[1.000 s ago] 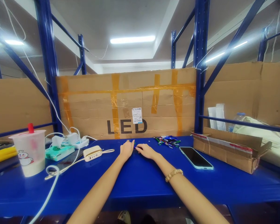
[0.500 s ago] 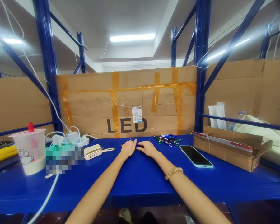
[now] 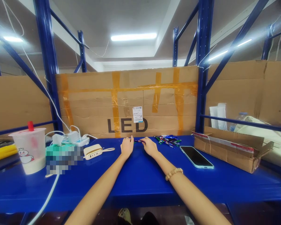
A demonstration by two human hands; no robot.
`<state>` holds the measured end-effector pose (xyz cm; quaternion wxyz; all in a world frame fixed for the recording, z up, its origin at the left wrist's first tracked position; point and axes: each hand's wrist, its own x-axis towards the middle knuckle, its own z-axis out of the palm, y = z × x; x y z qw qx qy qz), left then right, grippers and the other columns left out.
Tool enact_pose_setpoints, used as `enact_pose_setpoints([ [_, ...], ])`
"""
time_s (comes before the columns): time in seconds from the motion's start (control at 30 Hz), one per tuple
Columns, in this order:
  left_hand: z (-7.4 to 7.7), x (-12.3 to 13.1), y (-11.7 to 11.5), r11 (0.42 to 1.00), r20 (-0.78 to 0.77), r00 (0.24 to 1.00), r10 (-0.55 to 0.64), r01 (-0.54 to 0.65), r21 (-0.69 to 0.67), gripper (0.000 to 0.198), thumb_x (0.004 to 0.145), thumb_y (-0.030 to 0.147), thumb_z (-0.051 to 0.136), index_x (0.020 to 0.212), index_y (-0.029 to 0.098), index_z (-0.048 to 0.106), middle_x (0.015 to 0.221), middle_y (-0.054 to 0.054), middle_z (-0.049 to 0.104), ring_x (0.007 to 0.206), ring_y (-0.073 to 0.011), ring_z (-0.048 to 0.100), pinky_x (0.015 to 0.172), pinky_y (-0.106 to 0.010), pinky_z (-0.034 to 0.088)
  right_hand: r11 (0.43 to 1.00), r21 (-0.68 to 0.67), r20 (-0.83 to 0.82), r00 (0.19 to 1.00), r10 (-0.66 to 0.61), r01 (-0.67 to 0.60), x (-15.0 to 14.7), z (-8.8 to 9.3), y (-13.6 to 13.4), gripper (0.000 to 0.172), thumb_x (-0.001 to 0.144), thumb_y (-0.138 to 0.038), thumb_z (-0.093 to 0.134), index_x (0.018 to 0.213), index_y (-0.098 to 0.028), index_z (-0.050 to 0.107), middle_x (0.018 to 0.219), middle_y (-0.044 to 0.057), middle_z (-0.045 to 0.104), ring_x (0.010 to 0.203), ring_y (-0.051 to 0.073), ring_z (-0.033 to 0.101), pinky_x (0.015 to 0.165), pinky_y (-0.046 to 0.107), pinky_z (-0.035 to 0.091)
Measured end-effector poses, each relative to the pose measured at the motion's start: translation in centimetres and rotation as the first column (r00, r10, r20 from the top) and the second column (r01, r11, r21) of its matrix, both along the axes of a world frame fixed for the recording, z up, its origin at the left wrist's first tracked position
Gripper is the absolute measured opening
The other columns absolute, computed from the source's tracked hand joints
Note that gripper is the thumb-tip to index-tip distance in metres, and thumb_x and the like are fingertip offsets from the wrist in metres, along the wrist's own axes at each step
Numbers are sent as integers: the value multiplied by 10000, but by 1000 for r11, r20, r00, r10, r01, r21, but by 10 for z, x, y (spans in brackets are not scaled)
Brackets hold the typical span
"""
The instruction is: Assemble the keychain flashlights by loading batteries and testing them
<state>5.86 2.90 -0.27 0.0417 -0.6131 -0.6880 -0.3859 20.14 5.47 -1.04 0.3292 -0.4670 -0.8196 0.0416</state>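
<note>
At the far middle of the blue shelf, a thin dark pen (image 3: pixel 138 141) spans the gap between my two hands. My left hand (image 3: pixel 126 146) is closed around its left end, thumb pointing up and away. My right hand (image 3: pixel 150 146) pinches the right end between thumb and fingertips. The fingers partly cover the pen, so its tips are hidden. Just right of my right hand lies a loose pile of pens (image 3: pixel 168 140) in green, blue, red and dark colours.
A phone (image 3: pixel 196 157) and an open cardboard box (image 3: pixel 227 150) lie on the right. To the left are a power bank (image 3: pixel 93 152), a power strip (image 3: pixel 81 142) with cables and a plastic cup (image 3: pixel 29 153). A large LED carton (image 3: pixel 93 106) stands behind the shelf (image 3: pixel 142 184).
My hands have moved slightly apart and up, so more of the pen shows between them. The pen pile and the other things stay where they were.
</note>
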Motion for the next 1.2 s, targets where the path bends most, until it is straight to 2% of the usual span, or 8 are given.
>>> enact_pose_setpoints([
  [0.13, -3, -2, 3, 999, 69, 997, -42, 42, 4, 507, 906, 387, 211, 587, 184, 549, 817, -109, 657, 858, -248, 598, 690, -316, 415, 998, -3, -81, 995, 54, -55, -1, -3, 5, 303, 906, -194, 358, 1084, -172, 602, 1113, 103, 584, 1065, 207, 516, 868, 309, 395],
  [0.3, -7, -2, 7, 992, 150, 981, -123, 122, 17, 552, 902, 431, 161, 542, 193, 506, 665, -47, 651, 678, -199, 606, 618, -276, 403, 969, 0, -131, 961, 243, -245, -7, -6, 8, 377, 945, -289, 274, 868, -184, 627, 864, 38, 664, 829, 148, 600, 782, 251, 429],
  [0.4, -9, -1, 8, 986, 162, 973, -167, 165, 22, 559, 898, 435, 149, 530, 193, 492, 618, -34, 630, 651, -188, 598, 612, -266, 400, 959, 1, -152, 948, 280, -283, -8, -8, 10, 341, 933, -278, 301, 830, -183, 612, 799, 31, 663, 749, 148, 601, 720, 249, 436],
  [0.57, -6, 1, 3, 977, 125, 969, -211, 213, 2, 533, 891, 446, 189, 528, 200, 492, 646, -33, 629, 697, -196, 596, 643, -274, 394, 970, 16, -194, 951, 240, -241, -9, -11, 13, 360, 936, -325, 275, 898, -174, 600, 977, 79, 641, 903, 179, 578, 791, 279, 413],
  [0.73, 0, 2, -4, 979, 109, 974, -197, 202, -35, 504, 879, 410, 256, 486, 197, 491, 627, -61, 617, 728, -233, 600, 687, -317, 397, 974, -25, -162, 962, 218, -224, -8, -9, 8, 353, 925, -368, 307, 881, -187, 607, 958, 69, 651, 888, 184, 586, 762, 272, 409],
  [0.87, -1, 1, -4, 967, 136, 960, -243, 251, -41, 472, 849, 394, 334, 442, 196, 466, 566, -56, 581, 705, -238, 592, 711, -330, 390, 982, -67, -130, 977, 168, -177, -5, -4, 1, 393, 921, -409, 305, 783, -204, 611, 913, 45, 659, 846, 180, 590, 692, 260, 395],
  [1.03, -6, 1, 3, 948, 277, 910, -308, 318, 10, 495, 847, 464, 303, 459, 200, 461, 523, -42, 545, 652, -220, 573, 712, -326, 394, 991, -105, -116, 991, 71, -83, -2, 3, -5, 465, 905, -503, 285, 725, -204, 591, 790, 23, 649, 745, 166, 579, 591, 239, 342],
  [1.2, -10, 1, 15, 932, 524, 783, -336, 355, 67, 426, 859, 455, 236, 716, 184, 532, 779, -61, 641, 745, -191, 601, 676, -289, 434, 992, -117, -101, 994, 43, -54, -2, 3, -4, 453, 895, -516, 309, 721, -201, 586, 768, 10, 635, 712, 147, 561, 549, 223, 295],
])
